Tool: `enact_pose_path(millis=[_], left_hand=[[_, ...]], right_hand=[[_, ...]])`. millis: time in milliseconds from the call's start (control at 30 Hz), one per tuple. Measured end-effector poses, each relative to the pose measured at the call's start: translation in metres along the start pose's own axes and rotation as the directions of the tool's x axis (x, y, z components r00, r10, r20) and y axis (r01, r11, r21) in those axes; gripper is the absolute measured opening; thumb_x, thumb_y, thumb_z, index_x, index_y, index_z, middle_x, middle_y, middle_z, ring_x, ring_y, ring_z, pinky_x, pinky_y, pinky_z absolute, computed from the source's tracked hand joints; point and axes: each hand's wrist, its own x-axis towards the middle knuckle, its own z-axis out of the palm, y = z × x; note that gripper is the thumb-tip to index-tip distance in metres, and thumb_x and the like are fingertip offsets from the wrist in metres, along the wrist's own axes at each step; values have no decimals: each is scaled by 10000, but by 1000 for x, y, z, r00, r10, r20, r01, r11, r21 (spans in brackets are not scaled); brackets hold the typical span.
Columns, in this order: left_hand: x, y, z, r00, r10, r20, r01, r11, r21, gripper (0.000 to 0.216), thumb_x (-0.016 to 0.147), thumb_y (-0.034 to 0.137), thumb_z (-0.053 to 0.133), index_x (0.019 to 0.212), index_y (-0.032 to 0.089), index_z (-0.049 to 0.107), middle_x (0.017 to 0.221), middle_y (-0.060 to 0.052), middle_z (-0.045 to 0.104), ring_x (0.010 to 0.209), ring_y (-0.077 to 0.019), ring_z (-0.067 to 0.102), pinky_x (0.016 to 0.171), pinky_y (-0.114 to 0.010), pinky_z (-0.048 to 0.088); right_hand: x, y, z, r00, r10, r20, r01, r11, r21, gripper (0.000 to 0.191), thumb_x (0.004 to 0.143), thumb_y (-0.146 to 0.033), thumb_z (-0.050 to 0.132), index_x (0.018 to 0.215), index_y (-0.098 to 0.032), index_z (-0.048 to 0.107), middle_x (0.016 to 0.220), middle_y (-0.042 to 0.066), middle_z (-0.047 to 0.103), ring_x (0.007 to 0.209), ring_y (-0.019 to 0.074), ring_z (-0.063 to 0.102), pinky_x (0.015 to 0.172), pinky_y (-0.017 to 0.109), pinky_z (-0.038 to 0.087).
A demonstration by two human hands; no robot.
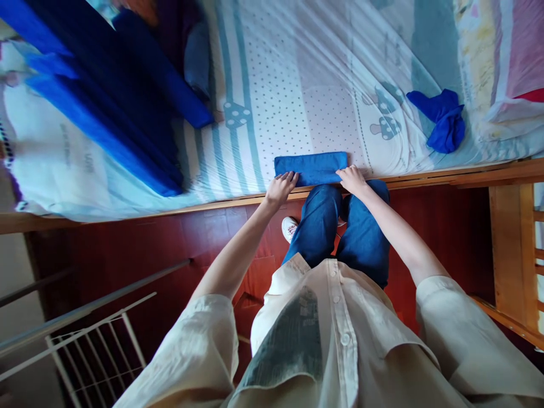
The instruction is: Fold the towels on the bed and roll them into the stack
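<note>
A flat blue folded cloth (317,165) lies on the near edge of the bed, in front of my knees. At its near left corner, my left hand (281,188) has its fingers closed over the fabric. My right hand (352,178) pinches the cloth's right end between thumb and fingers. Farther right on the sheet is a crumpled bright blue cloth (444,120), apart from both hands.
A patterned sheet (276,85) covers the bed, whose wooden edge (238,201) runs across the view. Large blue fabric panels (106,130) stand at left. Pinkish bedding (525,51) lies far right. A white metal rack (102,345) is at lower left, above the reddish floor (170,243).
</note>
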Motion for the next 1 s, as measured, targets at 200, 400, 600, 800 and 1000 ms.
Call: enact_pose_path(millis=[200, 400, 600, 800, 1000], left_hand=[[-11, -8, 0, 999, -42, 17, 43, 997, -62, 752, 840, 40, 453, 1580, 165, 514, 1589, -166, 544, 1478, -293, 523, 1210, -450, 456], [-8, -15, -16, 985, -169, 33, 172, 972, -160, 701, 782, 91, 542, 1464, 214, 651, 1442, -131, 684, 1300, -343, 667, 1105, -434, 527], [0, -32, -22, 919, -385, -87, 299, 822, -485, 615, 706, 200, 577, 1297, 173, 744, 1159, -79, 793, 1134, -305, 718, 1085, -394, 532], [6, -42, -9, 809, -581, -90, 332, 577, -746, 554, 760, 300, 603, 1281, 130, 679, 1043, -96, 769, 1016, -241, 712, 952, -352, 576], [20, -50, 1, 740, -672, -44, 409, 500, -763, 428, 882, 415, 597, 1192, 133, 681, 934, -84, 743, 922, -231, 704, 850, -317, 545]], right_hand=[[-1, 2, 0, 1000, 8, 7, -8, 1000, -3, 424, 949, -106, 543, 1333, -129, 722, 1247, 204, 744, 1200, 369, 659, 1089, 495, 466], [7, 12, 0, 993, 105, -61, -89, 969, 229, 463, 913, -122, 623, 1357, -197, 734, 1283, 146, 754, 1247, 357, 669, 1114, 494, 507], [22, 28, 4, 970, 208, -129, -117, 857, 502, 393, 911, -208, 626, 1286, -168, 738, 1293, 132, 751, 1232, 322, 679, 1097, 479, 525], [38, 38, 13, 913, 367, -178, -187, 765, 617, 395, 952, -385, 626, 1259, -142, 684, 1195, 163, 744, 1136, 298, 682, 1019, 438, 544], [45, 41, 14, 894, 436, -107, -286, 737, 613, 247, 1002, -410, 569, 973, -187, 669, 957, 109, 724, 931, 251, 670, 923, 383, 542]])
